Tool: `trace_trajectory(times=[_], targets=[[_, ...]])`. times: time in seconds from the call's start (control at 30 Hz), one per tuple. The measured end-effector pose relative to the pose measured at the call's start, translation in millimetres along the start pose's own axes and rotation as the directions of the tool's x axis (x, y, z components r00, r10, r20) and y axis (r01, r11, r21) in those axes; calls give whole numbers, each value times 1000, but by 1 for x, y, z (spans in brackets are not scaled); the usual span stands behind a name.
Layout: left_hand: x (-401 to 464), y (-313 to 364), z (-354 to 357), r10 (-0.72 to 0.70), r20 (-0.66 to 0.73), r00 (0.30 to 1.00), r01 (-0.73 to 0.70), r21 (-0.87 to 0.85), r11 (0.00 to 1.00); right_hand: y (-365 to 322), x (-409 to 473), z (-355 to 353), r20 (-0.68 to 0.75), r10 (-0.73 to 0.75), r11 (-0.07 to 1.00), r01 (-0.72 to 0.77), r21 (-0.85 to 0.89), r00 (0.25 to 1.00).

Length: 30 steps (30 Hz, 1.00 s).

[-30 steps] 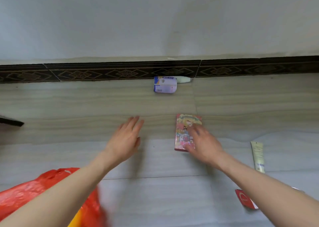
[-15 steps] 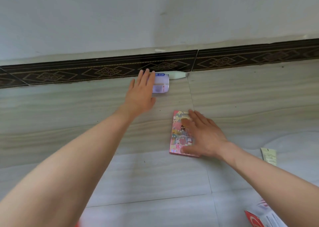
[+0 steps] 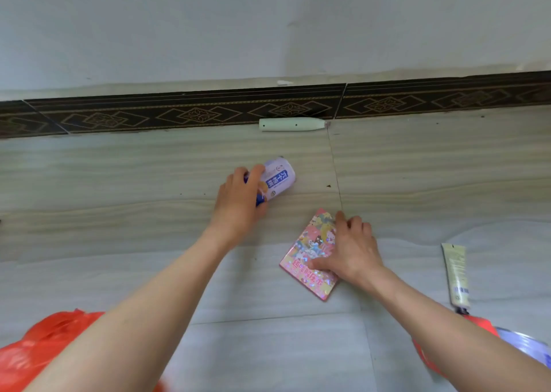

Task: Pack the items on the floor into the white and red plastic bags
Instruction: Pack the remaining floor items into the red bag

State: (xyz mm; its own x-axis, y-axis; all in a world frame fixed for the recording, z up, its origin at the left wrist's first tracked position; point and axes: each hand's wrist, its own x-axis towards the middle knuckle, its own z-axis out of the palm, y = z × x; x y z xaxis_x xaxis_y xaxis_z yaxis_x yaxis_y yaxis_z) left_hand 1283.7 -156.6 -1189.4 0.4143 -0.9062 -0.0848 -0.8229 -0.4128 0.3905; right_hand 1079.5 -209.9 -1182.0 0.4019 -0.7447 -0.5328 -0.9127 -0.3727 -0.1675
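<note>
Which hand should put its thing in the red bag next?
Probably the left hand: it already grips the can, and the red bag lies on its side. The right hand only presses the pink book.

A white and lilac can (image 3: 277,180) with blue lettering lies tilted in the left hand (image 3: 238,209), off near the wall. A pink, glittery cartoon booklet (image 3: 313,251) lies flat and askew on the floor under the right hand (image 3: 351,251). A pale green pen-like tube (image 3: 292,124) rests along the skirting. A cream tube (image 3: 456,275) lies at right. The red plastic bag (image 3: 38,350) sits crumpled at lower left; another red package (image 3: 480,326), perhaps a packet, shows at lower right.
</note>
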Motion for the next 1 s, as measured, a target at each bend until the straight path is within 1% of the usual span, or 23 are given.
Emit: trace_trajectory(times=[0.07,0.13,0.23,0.27,0.33,0.4,0.47,0.5,0.57,0.6,0.63,0.7,0.73,0.77,0.83,0.9,0.93,1.0], targets=[[-34,-6,-3,-22,19,1000,23,-88,996,-6,-14,9,16,25,1000,-25,14,1000],[-69,-14,-6,-52,47,998,58,-134,989,-12,-28,16,34,54,998,-55,36,998],[-118,-29,-14,-126,132,983,154,-233,960,-20,-49,23,34,101,993,-103,53,994],[-132,-34,-17,-132,149,980,165,-238,957,-23,-56,25,20,114,992,-115,58,993],[-155,-44,-27,-128,173,977,162,-194,968,-28,-70,26,0,126,989,-126,76,992],[-172,-49,-41,-133,193,972,168,-178,970,-30,-82,26,2,148,983,-148,109,989],[-184,-50,-58,-157,189,969,192,-182,964,-30,-94,25,13,169,971,-169,172,986],[-189,-49,-66,-160,197,967,194,-166,967,-31,-101,24,22,164,958,-164,237,986],[-201,-48,-82,-148,217,965,175,-110,978,-36,-117,19,50,114,917,-124,380,992],[-208,-50,-90,-147,219,965,170,-91,981,-40,-125,15,60,78,903,-96,418,995],[-216,-51,-100,-157,217,963,180,-93,979,-46,-135,11,63,37,906,-60,419,997],[-231,-55,-120,-168,200,965,191,-106,976,-60,-152,3,55,-31,919,7,393,998],[-240,-56,-132,-159,175,972,179,-104,978,-69,-160,1,52,-46,913,21,407,998],[-250,-58,-143,-149,137,979,163,-102,981,-79,-168,-1,63,-59,891,24,453,996],[-277,-63,-161,-157,52,986,163,-113,980,-99,-184,0,124,-75,810,-12,586,989],[-308,-73,-170,-214,-14,977,209,-169,963,-121,-202,6,170,-99,744,-40,667,980],[-324,-81,-172,-263,-47,964,249,-193,949,-131,-209,12,177,-110,727,-42,686,978],[-355,-97,-171,-370,-118,921,345,-187,920,-150,-223,24,172,-121,689,-42,723,978]])
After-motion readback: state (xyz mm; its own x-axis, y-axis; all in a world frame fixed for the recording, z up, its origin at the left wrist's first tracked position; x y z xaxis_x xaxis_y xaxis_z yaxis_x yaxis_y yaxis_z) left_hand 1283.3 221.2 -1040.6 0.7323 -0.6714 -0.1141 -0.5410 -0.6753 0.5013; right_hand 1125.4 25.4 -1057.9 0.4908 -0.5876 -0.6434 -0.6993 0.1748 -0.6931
